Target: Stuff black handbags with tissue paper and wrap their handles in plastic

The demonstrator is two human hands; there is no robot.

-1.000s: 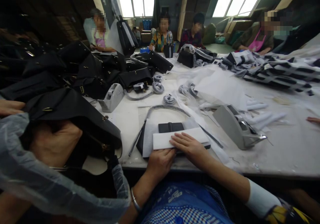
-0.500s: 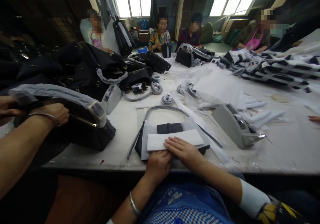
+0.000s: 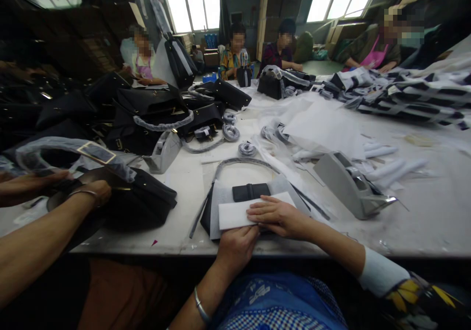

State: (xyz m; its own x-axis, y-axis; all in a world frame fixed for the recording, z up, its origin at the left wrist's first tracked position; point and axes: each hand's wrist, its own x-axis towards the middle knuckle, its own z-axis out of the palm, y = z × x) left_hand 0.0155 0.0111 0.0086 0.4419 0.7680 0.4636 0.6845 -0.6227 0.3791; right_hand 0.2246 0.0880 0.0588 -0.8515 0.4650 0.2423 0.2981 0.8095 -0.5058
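Note:
A black handbag [image 3: 206, 222] with a wrapped handle lies on the table in front of me, partly covered by a thin white sheet [image 3: 217, 197]. On it rest a small black strapped piece [image 3: 241, 193] and a white foam strip [image 3: 231, 215]. My right hand [image 3: 277, 216] lies flat on the strip's right part, fingers extended. At the strip's lower edge my left hand [image 3: 238, 244] has its fingers curled under, and what they grip is hidden.
A grey tape dispenser [image 3: 340, 185] stands at right, another [image 3: 165, 152] at left. Beside me, a co-worker's hands [image 3: 96, 192] handle a black bag [image 3: 147, 205]. Black bags [image 3: 147, 101] and white wrapping [image 3: 324, 123] are piled behind. People sit across the table [image 3: 415, 217].
My hands and the foam strip have shifted slightly, and the strip's right end is tilted higher. At left, the co-worker's bag has turned and its wrapped handle has moved.

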